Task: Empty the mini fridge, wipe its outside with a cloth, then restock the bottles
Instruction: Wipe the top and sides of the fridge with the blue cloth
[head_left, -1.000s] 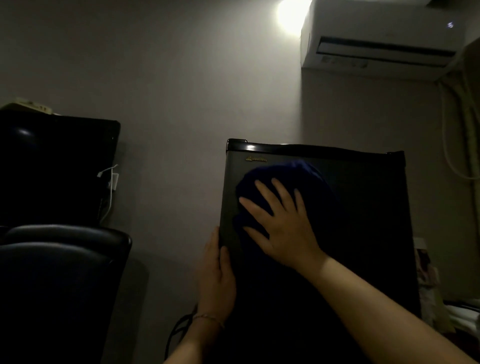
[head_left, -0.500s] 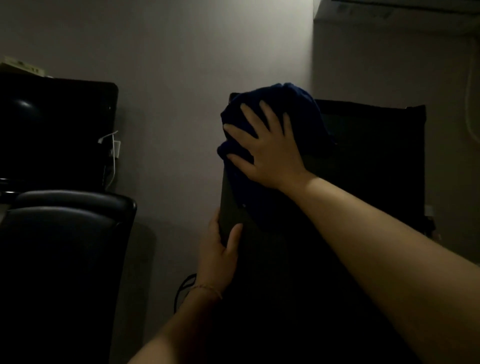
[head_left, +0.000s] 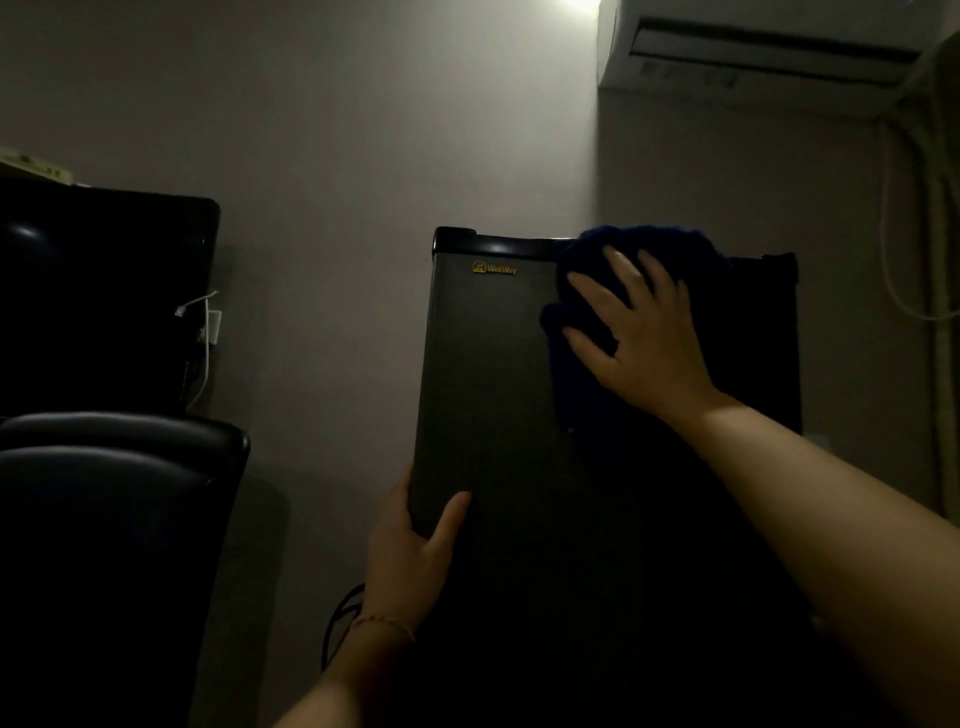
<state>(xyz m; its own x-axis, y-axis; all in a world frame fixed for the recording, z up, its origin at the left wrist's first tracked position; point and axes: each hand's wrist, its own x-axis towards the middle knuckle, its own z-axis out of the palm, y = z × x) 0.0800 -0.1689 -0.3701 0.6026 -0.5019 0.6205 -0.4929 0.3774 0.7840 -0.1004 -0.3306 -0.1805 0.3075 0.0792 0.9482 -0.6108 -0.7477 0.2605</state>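
Observation:
A dark grey mini fridge (head_left: 488, 374) with a small yellow logo near its top stands in front of me with its door closed. My right hand (head_left: 641, 335) presses a dark blue cloth (head_left: 649, 247) flat against the upper right of the door, fingers spread. My left hand (head_left: 410, 551) grips the door's left edge lower down, thumb on the front face and fingers round the side. No bottles are in view.
A black chair (head_left: 114, 509) stands at the left with a dark cabinet (head_left: 104, 291) behind it and a white cable (head_left: 205, 353) hanging beside it. An air conditioner (head_left: 753, 47) is mounted high on the right wall. Black cables (head_left: 337, 623) lie by the fridge's left side.
My right hand has slid the cloth from the door's upper left corner across to the upper right. The left hand keeps its hold on the left edge. The view has tilted.

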